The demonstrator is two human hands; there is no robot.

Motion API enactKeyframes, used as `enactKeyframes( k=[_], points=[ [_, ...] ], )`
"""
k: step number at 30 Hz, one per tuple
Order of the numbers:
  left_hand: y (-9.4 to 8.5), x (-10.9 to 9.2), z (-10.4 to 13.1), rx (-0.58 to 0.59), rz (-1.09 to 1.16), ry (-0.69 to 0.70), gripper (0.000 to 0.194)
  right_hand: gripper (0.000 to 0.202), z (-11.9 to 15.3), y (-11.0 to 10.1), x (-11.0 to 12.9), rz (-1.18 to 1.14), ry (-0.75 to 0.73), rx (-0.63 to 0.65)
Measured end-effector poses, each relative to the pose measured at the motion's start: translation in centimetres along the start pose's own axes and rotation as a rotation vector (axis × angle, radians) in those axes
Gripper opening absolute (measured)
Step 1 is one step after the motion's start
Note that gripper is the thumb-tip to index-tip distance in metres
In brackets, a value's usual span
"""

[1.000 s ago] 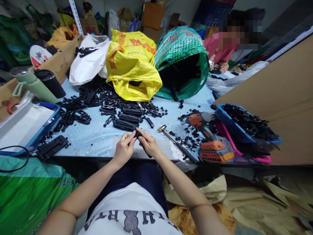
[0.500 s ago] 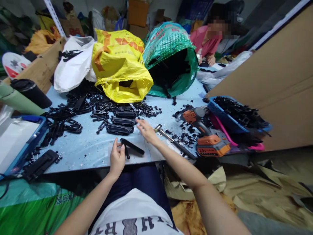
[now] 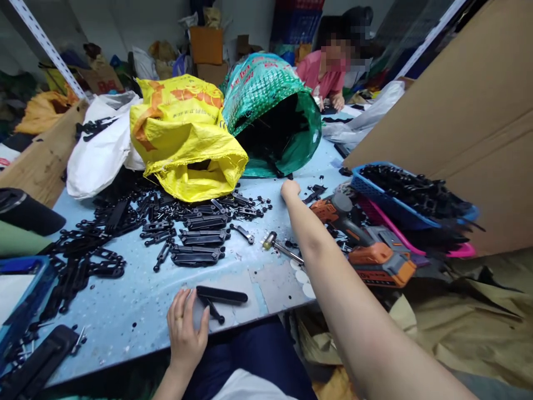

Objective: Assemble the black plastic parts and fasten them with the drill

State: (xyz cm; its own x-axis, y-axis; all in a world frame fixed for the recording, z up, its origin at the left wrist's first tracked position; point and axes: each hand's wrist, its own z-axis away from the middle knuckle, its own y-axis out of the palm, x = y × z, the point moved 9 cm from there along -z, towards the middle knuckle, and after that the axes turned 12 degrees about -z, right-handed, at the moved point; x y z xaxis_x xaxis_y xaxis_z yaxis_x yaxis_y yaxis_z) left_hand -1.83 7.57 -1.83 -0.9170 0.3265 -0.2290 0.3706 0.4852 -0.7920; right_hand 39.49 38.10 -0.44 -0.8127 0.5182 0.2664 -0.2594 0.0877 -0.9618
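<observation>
On the near edge of the table lies a black hinged plastic part (image 3: 222, 295), its two arms spread in a V. My left hand (image 3: 187, 328) rests beside its joined end, fingers stretched and thumb apart, with the fingertips at or against it. My right hand (image 3: 290, 190) is extended far forward, low over the table in front of the green sack's mouth. Its fingers are curled away and hidden, so any hold cannot be made out. Several black slotted parts (image 3: 197, 255) lie in a row ahead of my left hand, with a small black link (image 3: 242, 233) next to them.
A hammer (image 3: 283, 247) and an orange cordless driver (image 3: 366, 244) lie by my right forearm. Behind stand a yellow sack (image 3: 187, 139) and a green sack (image 3: 270, 100). A blue basket (image 3: 416, 194) of black parts is at right. Across the table sits a person (image 3: 322, 72).
My right hand has moved forward and right, from the row of slotted parts to the front of the green sack. My left hand stays by the hinged part with its fingers more extended. The view has shifted.
</observation>
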Motion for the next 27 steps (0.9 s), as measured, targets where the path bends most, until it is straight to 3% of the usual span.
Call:
enactKeyframes(
  k=[3,7,9,12,14,17,21,23,27],
  points=[
    [0.7,-2.8,-2.1,0.115,0.034,0.196,0.054,0.032,1.2,1.3,0.3,0.006,-0.001,0.028],
    [3.7,-6.8,-3.6,0.388,0.064,0.495,0.04,0.053,4.2,1.7,-0.2,-0.003,0.005,0.034],
    [5.0,-7.8,-3.4,0.471,0.049,0.571,0.033,0.052,6.1,1.1,-0.5,-0.012,-0.006,0.03],
    [5.9,-7.5,-3.1,0.499,-0.027,0.535,0.032,0.037,10.2,-0.3,-0.1,-0.021,-0.121,0.023],
    [5.8,-6.6,-2.9,0.513,-0.082,0.468,0.031,0.032,14.5,-0.6,1.1,-0.025,-0.326,0.092],
    [5.7,-5.9,-2.8,0.571,-0.085,0.394,0.03,0.033,23.6,0.4,2.6,0.017,-0.717,0.316],
    [5.8,-6.2,-3.1,0.667,-0.011,0.372,0.031,0.04,34.5,2.9,2.3,0.153,-1.125,0.525],
    [5.8,-6.4,-3.3,0.697,0.006,0.361,0.032,0.042,37.2,4.4,1.9,0.21,-1.206,0.545],
    [5.4,-6.8,-3.5,0.7,0.011,0.356,0.039,0.042,37.5,6.2,1.7,0.241,-1.131,0.49]
  ],
)
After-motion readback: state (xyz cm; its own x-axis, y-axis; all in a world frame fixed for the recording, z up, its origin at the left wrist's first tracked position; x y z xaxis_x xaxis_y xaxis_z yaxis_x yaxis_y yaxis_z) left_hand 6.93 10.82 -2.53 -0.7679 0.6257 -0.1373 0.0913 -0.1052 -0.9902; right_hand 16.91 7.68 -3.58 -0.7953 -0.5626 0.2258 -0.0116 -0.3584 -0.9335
